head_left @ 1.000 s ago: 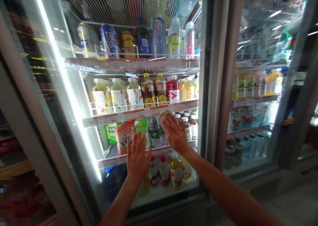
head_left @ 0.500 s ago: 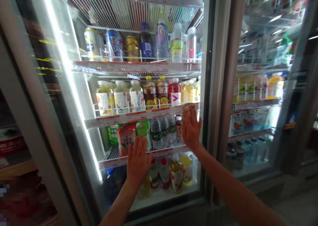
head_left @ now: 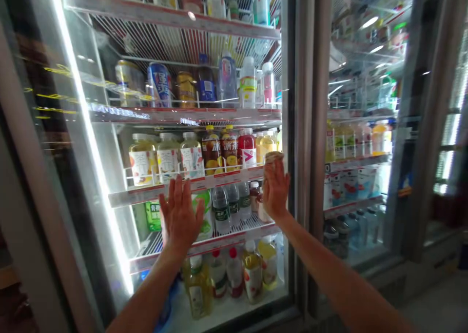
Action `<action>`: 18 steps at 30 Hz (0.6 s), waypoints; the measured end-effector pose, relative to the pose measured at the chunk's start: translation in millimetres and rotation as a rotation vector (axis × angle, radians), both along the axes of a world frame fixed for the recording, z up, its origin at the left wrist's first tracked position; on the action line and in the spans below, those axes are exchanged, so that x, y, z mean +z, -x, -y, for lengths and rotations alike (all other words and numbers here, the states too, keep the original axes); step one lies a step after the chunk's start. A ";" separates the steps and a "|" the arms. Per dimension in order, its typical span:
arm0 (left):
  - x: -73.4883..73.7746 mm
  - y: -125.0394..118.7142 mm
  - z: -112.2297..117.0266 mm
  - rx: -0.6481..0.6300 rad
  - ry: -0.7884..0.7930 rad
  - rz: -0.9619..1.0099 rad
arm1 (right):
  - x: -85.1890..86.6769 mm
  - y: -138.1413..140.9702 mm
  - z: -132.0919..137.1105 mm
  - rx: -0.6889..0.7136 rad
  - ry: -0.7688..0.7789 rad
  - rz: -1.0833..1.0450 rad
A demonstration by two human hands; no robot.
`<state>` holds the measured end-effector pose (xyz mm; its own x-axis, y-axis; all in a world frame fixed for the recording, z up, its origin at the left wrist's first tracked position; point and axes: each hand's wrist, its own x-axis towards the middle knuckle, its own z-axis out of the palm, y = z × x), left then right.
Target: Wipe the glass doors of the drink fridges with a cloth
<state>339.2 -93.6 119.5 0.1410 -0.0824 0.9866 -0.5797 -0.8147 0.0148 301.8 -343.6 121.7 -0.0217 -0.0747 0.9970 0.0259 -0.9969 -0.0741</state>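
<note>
A tall glass door [head_left: 256, 255] with a metal frame fronts a lit drinks fridge. My left hand [head_left: 181, 218] is open and flat at the glass, fingers spread, in front of the middle shelves. It partly covers a green pouch behind it. Higher and to the right, my right hand [head_left: 276, 186] lies against the glass near the door's right edge. Under its fingertips is a small, tan, folded cloth [head_left: 274, 156], mostly hidden by the fingers.
Behind the glass, shelves hold bottled teas [head_left: 142, 162], water bottles [head_left: 221, 208], cans [head_left: 159, 84] and juice bottles [head_left: 252, 274]. A bright light strip [head_left: 98, 167] runs down the left side. A second fridge [head_left: 358, 162] stands to the right, past a metal post [head_left: 318, 128].
My left hand has moved up and left across the glass, its fingers now wider apart. The right hand stays near the same shelf edge with the cloth. The view has shifted slightly.
</note>
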 end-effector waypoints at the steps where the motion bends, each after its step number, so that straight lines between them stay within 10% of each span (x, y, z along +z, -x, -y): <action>1: 0.7 -2.2 -0.5 0.002 -0.003 -0.001 | -1.3 0.6 -6.4 0.025 0.118 -0.060; 4: -2.5 -5.8 -2.4 0.008 -0.021 0.012 | -4.0 3.1 -9.2 0.053 0.321 -0.166; 11: -4.9 -5.2 -2.2 0.031 -0.037 0.033 | 21.9 -4.9 25.6 -0.015 -0.107 0.053; 18: -5.0 -3.7 -3.1 0.019 -0.023 0.065 | 14.7 1.9 14.3 0.026 0.252 -0.092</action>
